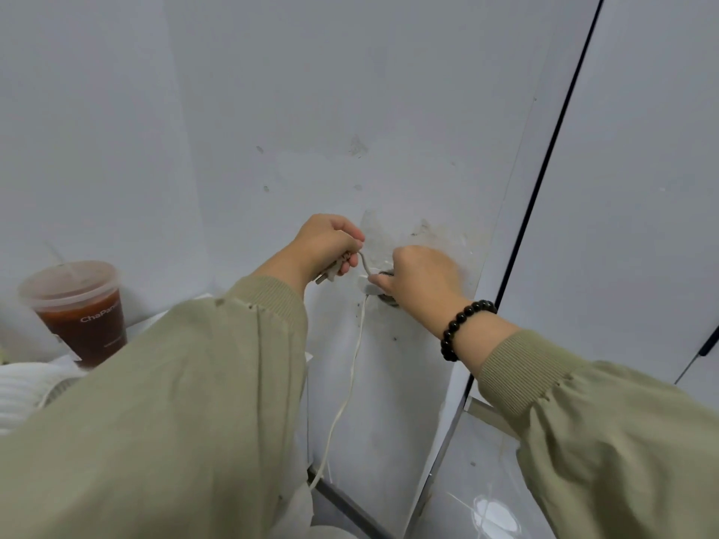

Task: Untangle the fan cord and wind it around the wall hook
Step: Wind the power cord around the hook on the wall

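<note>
hands point(328, 243) at wall hook point(383, 287) | cord point(350, 379) hangs below hook | cup point(79, 309) far left

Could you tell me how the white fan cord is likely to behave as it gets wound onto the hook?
Probably floppy: the cord hangs slack down the wall. It looks thin and light, bending sharply between the left hand and right hand, so loops may slip off unless kept taut.

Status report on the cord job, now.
Left hand shut on plug end. Right hand pressing cord at wall hook; hook mostly hidden. Cord hangs slack down wall. Nothing blocking; cup well left.
</note>
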Motion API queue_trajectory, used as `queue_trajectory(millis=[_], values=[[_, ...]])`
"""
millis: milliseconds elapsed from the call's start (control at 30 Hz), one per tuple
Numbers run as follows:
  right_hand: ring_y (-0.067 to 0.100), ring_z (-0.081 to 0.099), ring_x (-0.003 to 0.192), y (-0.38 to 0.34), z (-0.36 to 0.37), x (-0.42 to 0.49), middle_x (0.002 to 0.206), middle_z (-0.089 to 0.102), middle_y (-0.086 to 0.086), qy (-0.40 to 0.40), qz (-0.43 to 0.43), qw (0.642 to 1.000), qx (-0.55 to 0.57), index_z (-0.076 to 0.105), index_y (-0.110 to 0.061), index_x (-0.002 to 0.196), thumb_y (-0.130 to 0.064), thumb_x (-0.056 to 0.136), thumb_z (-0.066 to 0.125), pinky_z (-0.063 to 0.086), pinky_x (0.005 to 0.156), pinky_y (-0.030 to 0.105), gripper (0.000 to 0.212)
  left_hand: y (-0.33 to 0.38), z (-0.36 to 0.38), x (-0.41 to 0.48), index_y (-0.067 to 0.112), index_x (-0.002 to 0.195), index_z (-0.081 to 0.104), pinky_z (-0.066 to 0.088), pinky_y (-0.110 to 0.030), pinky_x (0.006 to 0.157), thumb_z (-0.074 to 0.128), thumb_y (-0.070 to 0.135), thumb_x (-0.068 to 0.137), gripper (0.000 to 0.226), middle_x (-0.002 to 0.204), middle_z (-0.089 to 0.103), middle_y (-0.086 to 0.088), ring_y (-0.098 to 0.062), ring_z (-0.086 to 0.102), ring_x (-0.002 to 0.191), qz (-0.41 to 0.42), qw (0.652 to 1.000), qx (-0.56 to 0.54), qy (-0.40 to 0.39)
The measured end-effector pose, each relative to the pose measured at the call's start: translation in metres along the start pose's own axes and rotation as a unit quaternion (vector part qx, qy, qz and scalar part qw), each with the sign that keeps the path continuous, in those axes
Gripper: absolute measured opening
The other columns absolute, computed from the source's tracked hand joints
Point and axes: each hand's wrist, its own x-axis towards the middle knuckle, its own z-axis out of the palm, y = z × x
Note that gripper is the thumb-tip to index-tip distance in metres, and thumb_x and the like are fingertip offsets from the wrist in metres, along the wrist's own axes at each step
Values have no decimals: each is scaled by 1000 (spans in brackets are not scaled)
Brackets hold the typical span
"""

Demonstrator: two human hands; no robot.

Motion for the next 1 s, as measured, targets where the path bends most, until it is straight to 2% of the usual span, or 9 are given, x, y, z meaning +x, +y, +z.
queue_trajectory(millis=[67,233,433,667,700,767,833,900,1000], values=[[23,46,65,-5,-1,6,58,35,-2,-6,13,1000,-20,33,-14,59,-52,87,54,29,52,26,52,4,0,0,5,83,60,44,-19,41,47,-2,89,15,59,57,-14,-14,48,35,-8,1000,-9,-7],[22,46,66,-14,-1,13,58,34,-1,6,18,998,-59,45,-13,74,-59,88,47,35,57,28,48,8,-13,-2,6,90,63,49,-20,47,45,2,91,18,65,65,-13,-13,52,39,-24,1000,6,-13],[21,44,60,-16,1,12,56,34,-1,36,42,998,-43,30,-13,56,-46,92,46,26,47,25,51,8,-18,0,3,89,62,47,-18,42,47,3,90,16,72,66,-16,-12,54,40,-24,999,0,38],[22,45,63,-15,6,12,58,38,-1,58,79,995,20,33,-13,57,-39,89,50,29,51,29,44,4,-19,5,6,81,64,48,-19,46,64,9,84,5,69,61,-10,-8,54,36,27,994,-43,93],[23,47,65,-16,7,12,62,44,0,68,86,993,40,39,-11,61,-38,88,51,31,53,29,40,5,-18,4,6,79,64,48,-19,46,65,9,84,5,67,60,-9,-8,54,36,42,993,-51,97],[24,54,72,-18,8,14,78,59,2,83,105,985,108,57,-11,82,-35,87,53,40,60,30,25,9,-14,2,8,77,64,47,-20,45,66,8,82,6,64,59,-8,-9,54,36,65,992,-60,91],[23,61,80,-19,9,16,89,66,1,71,114,971,199,64,-17,101,-28,87,54,48,65,30,21,12,-10,0,9,74,64,45,-20,44,66,8,82,8,63,58,-7,-11,53,36,81,991,-64,88],[23,64,76,-18,8,20,84,69,3,38,101,957,268,68,-20,94,-22,87,54,53,66,32,16,12,-7,-1,9,73,63,43,-20,42,65,7,83,10,61,57,-8,-11,51,34,83,989,-77,98],[14,59,46,-11,2,22,60,65,3,-23,81,937,340,65,-18,74,-14,88,57,53,54,28,16,10,-10,0,9,75,63,43,-19,41,63,8,85,9,63,58,-10,-11,50,33,70,985,-111,108]])
